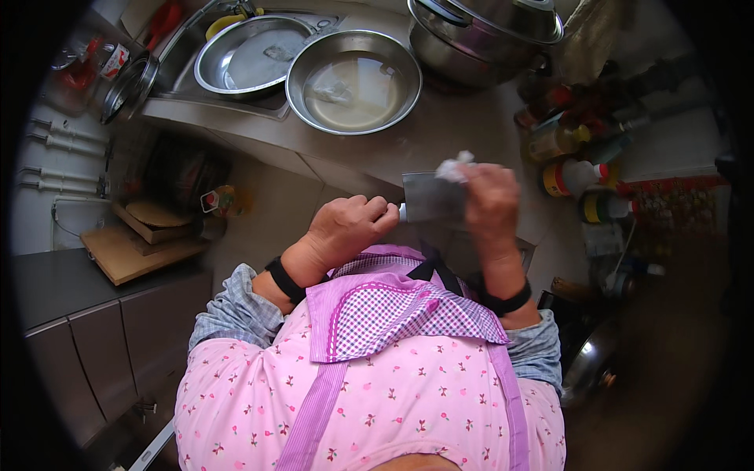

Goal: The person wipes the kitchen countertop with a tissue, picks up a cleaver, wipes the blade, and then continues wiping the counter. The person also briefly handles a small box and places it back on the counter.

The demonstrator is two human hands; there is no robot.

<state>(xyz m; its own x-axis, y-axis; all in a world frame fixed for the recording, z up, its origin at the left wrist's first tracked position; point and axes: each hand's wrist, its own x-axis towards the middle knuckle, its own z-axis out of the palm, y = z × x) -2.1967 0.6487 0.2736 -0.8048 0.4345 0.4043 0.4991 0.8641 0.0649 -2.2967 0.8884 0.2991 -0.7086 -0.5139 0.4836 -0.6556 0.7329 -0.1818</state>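
Note:
My left hand is closed around the handle of a cleaver, whose broad metal blade extends to the right. A crumpled white cloth or tissue sticks out from the fingers of my right hand, which is at the blade's far end and slightly blurred. Beyond both hands, a steel basin on the countertop holds cloudy water and a pale, limp item. Another steel basin stands at the sink, also with water and something soaking in it.
A large steel pot stands at the back right of the counter. Bottles, one of them with a red cap, line the right side. Wooden boards lie on a dark worktop at the left. The sink is at the back left.

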